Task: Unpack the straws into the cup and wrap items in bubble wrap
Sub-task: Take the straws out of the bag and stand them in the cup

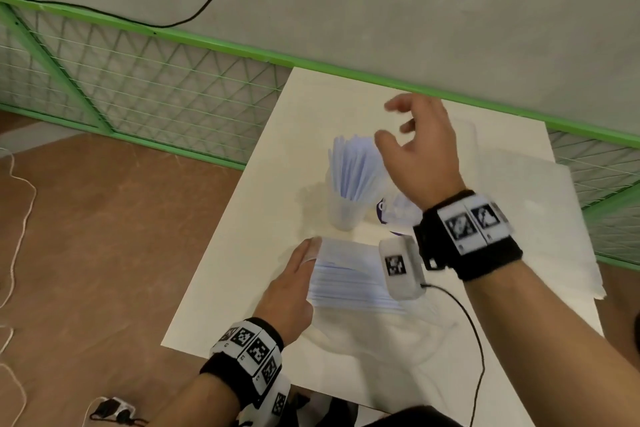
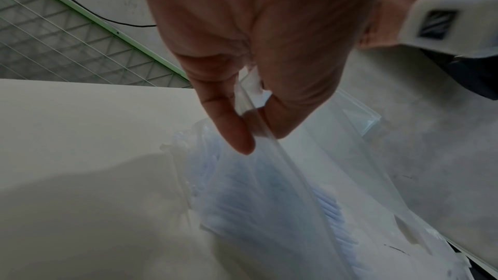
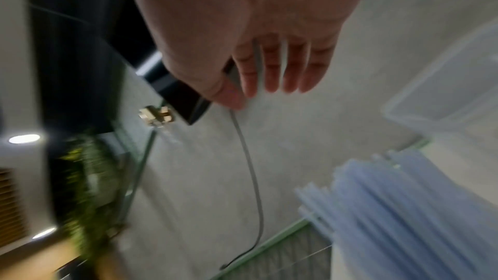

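Head view: straws (image 1: 356,166) stand fanned in clear cup (image 1: 346,215) on white table (image 1: 242,270); right hand (image 1: 420,152) above them, fingers spread, empty.
Left wrist view: left hand (image 2: 258,61) pinches edge of clear straw bag (image 2: 269,199), straws inside.
Right wrist view: fingers (image 3: 272,67) straight, loose; blurred.

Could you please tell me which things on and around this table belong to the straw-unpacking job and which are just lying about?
Job things:
- cup of straws
- bag of straws, pinched by left hand
- right hand, holding nothing
- bubble wrap

Lying about:
- black cable
- green fence
- white cord
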The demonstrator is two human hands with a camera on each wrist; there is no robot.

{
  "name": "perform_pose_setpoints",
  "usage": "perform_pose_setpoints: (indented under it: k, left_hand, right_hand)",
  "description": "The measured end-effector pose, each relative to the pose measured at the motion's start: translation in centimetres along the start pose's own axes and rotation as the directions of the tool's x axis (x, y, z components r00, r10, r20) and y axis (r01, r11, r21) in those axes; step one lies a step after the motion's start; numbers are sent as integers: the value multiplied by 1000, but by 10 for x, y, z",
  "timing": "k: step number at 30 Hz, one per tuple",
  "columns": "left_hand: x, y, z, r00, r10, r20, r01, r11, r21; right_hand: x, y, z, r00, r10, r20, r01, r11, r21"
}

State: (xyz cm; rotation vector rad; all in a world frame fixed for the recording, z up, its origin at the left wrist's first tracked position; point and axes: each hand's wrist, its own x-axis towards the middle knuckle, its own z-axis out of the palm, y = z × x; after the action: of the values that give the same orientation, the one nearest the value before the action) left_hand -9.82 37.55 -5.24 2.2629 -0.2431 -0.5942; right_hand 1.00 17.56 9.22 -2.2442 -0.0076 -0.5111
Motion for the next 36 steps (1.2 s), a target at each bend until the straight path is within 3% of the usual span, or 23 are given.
perform_pose_setpoints:
  k: [2, 4, 7, 8, 10, 15, 21, 30, 33, 36]
  left_hand:
    - [1, 0, 0, 1000, -6, 4, 6, 1000, 7]
    - [2, 1, 0, 1000, -10, 5, 10, 999, 36]
    - [2, 0, 2, 1000, 15, 12, -16, 999, 43]
    - [2, 0, 3, 999, 28, 21, -28, 999, 23]
    - [1, 0, 6, 998, 41, 36, -41, 999, 2]
    - [-3, -1, 11, 998, 54, 24, -55, 998, 13]
    - [-6, -2, 10, 999, 28, 21, -28, 999, 33]
    - [-9, -2, 11, 1000, 15, 23, -16, 999, 41]
    - [-8, 0, 11, 1000, 12, 24, -13, 999, 50]
    - [-7, -1, 11, 1000, 18, 24, -19, 999, 46]
  right_hand:
    - [-33, -15, -4, 984, -150, 98, 143, 987, 78]
    - [-76, -20, 2, 915, -190, 355, 163, 981, 105]
    - [-135, 5, 27, 693, -13, 721, 132, 985, -110]
    - [-151, 22, 37, 632, 71, 771, 136, 970, -201]
    - [-172, 56, 53, 577, 208, 790, 166, 917, -363]
    - [-193, 94, 75, 612, 295, 734, 282, 786, -551]
    - [-202, 99, 84, 680, 264, 684, 341, 712, -613]
    - [-204, 105, 91, 702, 314, 639, 261, 722, -641]
    - [-199, 99, 90, 671, 334, 662, 257, 732, -631]
    - [-197, 96, 90, 690, 334, 642, 246, 725, -643]
